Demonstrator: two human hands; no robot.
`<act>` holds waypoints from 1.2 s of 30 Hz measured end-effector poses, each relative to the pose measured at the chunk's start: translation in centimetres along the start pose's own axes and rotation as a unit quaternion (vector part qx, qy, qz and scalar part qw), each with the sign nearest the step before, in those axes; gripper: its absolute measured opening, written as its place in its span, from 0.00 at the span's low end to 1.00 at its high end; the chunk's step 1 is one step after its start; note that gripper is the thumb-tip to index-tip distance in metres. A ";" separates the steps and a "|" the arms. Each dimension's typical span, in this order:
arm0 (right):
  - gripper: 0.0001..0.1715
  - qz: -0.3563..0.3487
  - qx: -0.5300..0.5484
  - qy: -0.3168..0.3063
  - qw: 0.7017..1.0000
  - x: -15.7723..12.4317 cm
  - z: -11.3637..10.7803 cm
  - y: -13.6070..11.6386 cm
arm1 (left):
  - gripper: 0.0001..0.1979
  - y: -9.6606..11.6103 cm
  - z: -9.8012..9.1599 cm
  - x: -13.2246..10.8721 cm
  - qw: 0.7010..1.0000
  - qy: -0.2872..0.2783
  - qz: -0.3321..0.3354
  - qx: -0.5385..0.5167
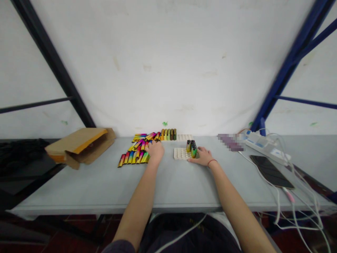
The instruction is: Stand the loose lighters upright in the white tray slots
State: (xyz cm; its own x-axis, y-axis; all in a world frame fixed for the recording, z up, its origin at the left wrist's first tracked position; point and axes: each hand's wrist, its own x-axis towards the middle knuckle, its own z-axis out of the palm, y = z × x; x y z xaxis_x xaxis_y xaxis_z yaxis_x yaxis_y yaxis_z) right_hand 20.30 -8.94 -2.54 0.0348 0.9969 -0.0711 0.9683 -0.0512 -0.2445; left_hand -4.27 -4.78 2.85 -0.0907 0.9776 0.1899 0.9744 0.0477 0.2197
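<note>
My left hand (pixel 156 151) reaches into a loose pile of shiny rainbow-coloured tubes (pixel 131 157) on the table. Its fingers are curled down at the right side of the pile; whether a tube is between them is hidden. My right hand (pixel 202 157) grips the right end of a small white tray (pixel 180 154) with rows of round pockets, thumb along the front edge and fingers at the far side. Several tubes (pixel 194 151) stand upright at the tray's right end, close to my fingers. The left part of that tray holds no tubes.
Behind, a second white tray (pixel 185 137) has several upright tubes (pixel 169 134) at its left. An open cardboard box (pixel 81 144) lies at the left. On the right are a phone (pixel 271 171), a power strip (pixel 267 146), white cables and a pixelated item (pixel 231 142).
</note>
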 end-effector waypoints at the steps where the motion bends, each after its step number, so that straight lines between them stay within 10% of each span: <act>1: 0.52 0.001 0.001 0.000 1.000 0.0 0.0 0.0 | 0.20 -0.9 -0.8 0.3 0.999 -0.035 -0.009 -0.001; 6: 0.53 0.002 0.005 -0.002 1.000 -0.1 -0.1 -0.2 | 0.15 -3.8 -3.7 -0.7 0.987 -0.152 -0.006 0.049; 13: 0.55 -0.002 0.008 0.002 1.000 0.1 0.1 -0.1 | 0.15 -5.0 -2.5 -4.3 0.985 -0.129 0.053 0.106; 21: 0.55 -0.004 0.004 0.000 1.000 0.1 0.1 -0.1 | 0.10 -5.9 -0.5 -3.7 0.977 -0.132 0.081 -0.146; 31: 0.51 -0.001 0.007 -0.003 1.000 0.0 0.1 -0.2 | 0.05 2.4 0.1 -0.4 0.694 -0.250 -0.104 -0.668; 36: 0.51 0.005 0.012 -0.001 1.000 -0.2 0.0 -0.3 | 0.06 4.3 2.0 0.2 0.642 -0.211 -0.093 -0.731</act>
State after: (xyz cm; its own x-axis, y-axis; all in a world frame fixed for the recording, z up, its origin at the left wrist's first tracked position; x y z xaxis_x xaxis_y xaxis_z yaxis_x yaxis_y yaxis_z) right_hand 20.01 -9.09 -2.45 0.0440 0.9961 -0.0766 0.9619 -0.0630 -0.2662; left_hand 0.31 -4.01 1.95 0.1869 0.9660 -0.1787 -0.3088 0.2304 0.9228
